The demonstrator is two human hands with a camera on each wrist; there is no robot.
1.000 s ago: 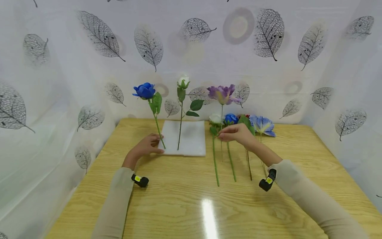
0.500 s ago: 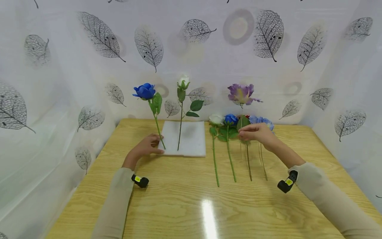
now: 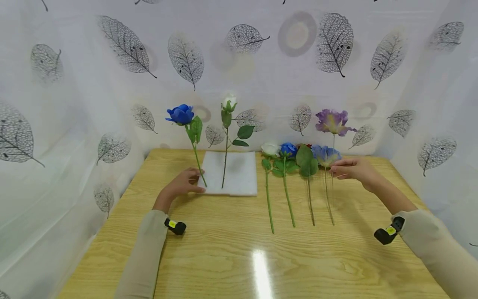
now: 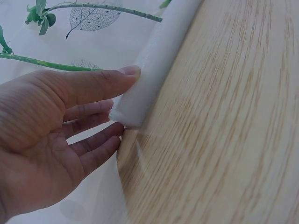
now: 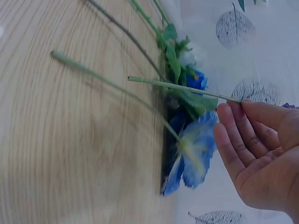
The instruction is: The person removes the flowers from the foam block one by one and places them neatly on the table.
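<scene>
My right hand (image 3: 354, 172) pinches the stem of a purple artificial flower (image 3: 331, 121) between thumb and fingertips, bloom up, at the right of the flowers lying on the table. In the right wrist view the lower stem (image 5: 182, 87) sticks out past the fingers, above a lying light-blue flower (image 5: 198, 147). My left hand (image 3: 180, 185) holds the left front corner of a white foam block (image 3: 242, 174), thumb (image 4: 110, 84) on its front edge. A blue rose (image 3: 181, 114), tilted left, and a white rose (image 3: 228, 104), nearly upright, stand in the block.
Side by side on the wooden table (image 3: 209, 249) lie a white rose (image 3: 270, 149), a blue rose (image 3: 288, 149) and a red flower (image 3: 304, 146) mostly behind leaves, stems toward the front. A leaf-print curtain (image 3: 261, 74) hangs behind and at both sides.
My right hand has carried the purple flower to the right, from above the lying white rose to beside the light-blue flower. The left hand and foam block have stayed put.
</scene>
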